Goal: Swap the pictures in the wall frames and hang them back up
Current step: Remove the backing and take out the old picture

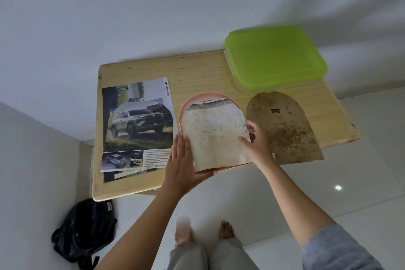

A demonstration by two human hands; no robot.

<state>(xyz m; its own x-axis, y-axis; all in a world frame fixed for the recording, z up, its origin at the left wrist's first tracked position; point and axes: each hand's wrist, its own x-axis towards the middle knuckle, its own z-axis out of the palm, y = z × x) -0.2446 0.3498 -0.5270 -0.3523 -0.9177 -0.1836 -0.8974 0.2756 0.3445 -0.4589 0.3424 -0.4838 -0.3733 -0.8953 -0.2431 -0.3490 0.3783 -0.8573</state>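
1. The table [197,72] is pale wood, with its far edge against a white wall.
2. The pink arched frame [198,97] lies near the middle of the table, its straight end at the near edge. The stained paper [214,138] lies in it, with its right side raised off the frame.
3. Left hand [182,160]: fingers straight and together, laid flat along the frame's left edge, with the thumb at its near corner. No curl round anything.
4. Right hand [258,142]: thumb and bent fingers pinch the paper's right edge.
5. The brown backing board [285,129] lies just right of the frame, its straight end overhanging the near edge.
6. The car brochure [138,125] lies left of the frame and close to the table's left edge.
7. The green-lidded container [274,57] fills the far right corner.
8. Bare wood shows beyond the brochure and frame.
9. A black bag [85,230] sits on the floor to the left.
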